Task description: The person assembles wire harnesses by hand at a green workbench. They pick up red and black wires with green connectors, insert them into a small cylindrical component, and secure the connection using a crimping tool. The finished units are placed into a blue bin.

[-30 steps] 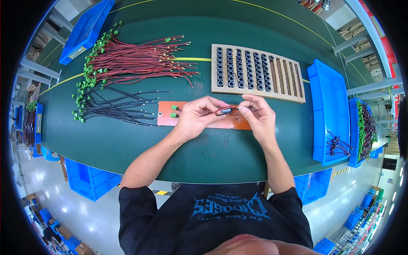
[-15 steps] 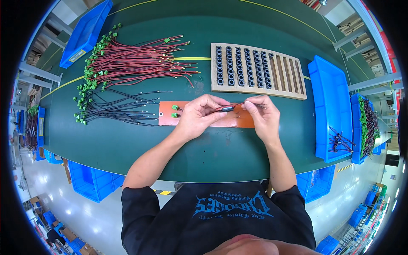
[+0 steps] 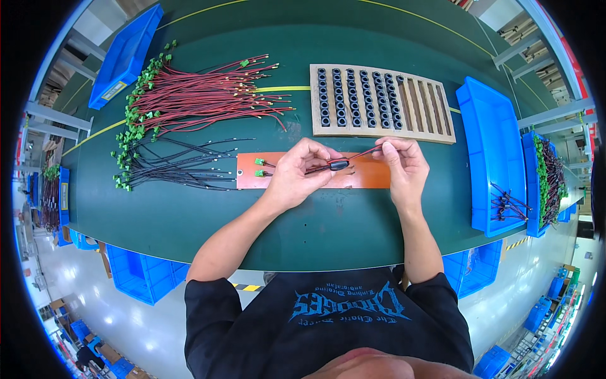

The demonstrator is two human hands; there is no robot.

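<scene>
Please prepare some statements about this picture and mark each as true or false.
1. The black ring is at the fingertips of the left hand. True.
2. The right hand lies flat on the table. False: the right hand pinches the held wires.
3. Loose black wires lie nearer the person than loose red wires. True.
4. The wooden rack stands left of the loose red wires. False: the wooden rack stands right of them.

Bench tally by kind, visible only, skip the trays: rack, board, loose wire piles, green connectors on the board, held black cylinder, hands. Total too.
Rack: 1
Orange board: 1
Red wire pile: 1
Black wire pile: 1
Green connectors on board: 2
Black cylinder: 1
Hands: 2 (left hand, right hand)
Total: 9
</scene>
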